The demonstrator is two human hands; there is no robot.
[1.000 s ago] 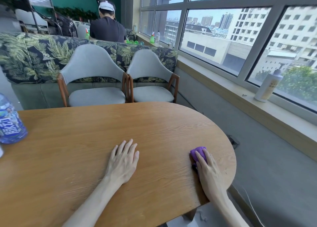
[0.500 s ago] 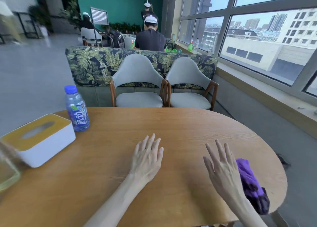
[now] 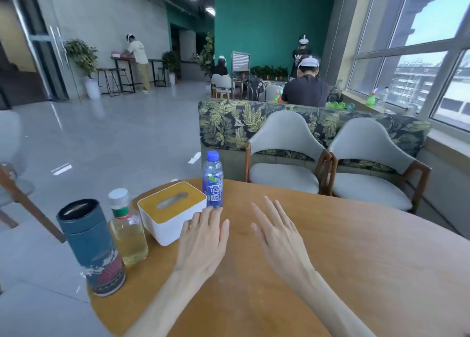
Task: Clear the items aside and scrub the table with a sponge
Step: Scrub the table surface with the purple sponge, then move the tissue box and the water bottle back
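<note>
Wood desk (image 3: 356,273): oval top in a pale oak colour, bare across its middle and right side; the four items stand crowded along its left edge.
Left hand (image 3: 203,242): flat, fingers together and stretched out, palm down on or just above the desk; the fingertips reach the near right corner of the tissue box and the foot of the blue bottle. It holds nothing.
Right hand (image 3: 278,237): open, fingers spread, palm down, just beside the left hand; whether it rests on the wood or floats over it I cannot tell. It holds nothing.
Flask (image 3: 91,247): dark blue with a patterned foot, upright at the near left edge, nearest of the four.
Oil bottle (image 3: 127,230): clear, white cap, yellowish liquid, upright, just behind the flask and close beside the tissue box.
Tissue box (image 3: 171,210): white with a yellow lid, at the left edge.
Blue bottle (image 3: 213,180): clear plastic, blue cap and label, upright just behind the box's far right corner.
Sponge: not in view; no sponge shows anywhere on the desk.
Chairs (image 3: 287,156): two grey ones beyond the far edge, before a leaf-print sofa.
Step in hand: likely nudging the items further left to free the top.
How to do it well: push the box low on its side so it slides; take the tall bottle around its body, since a push at the base may tip it; mind the flask and oil bottle, already close to the edge.
</note>
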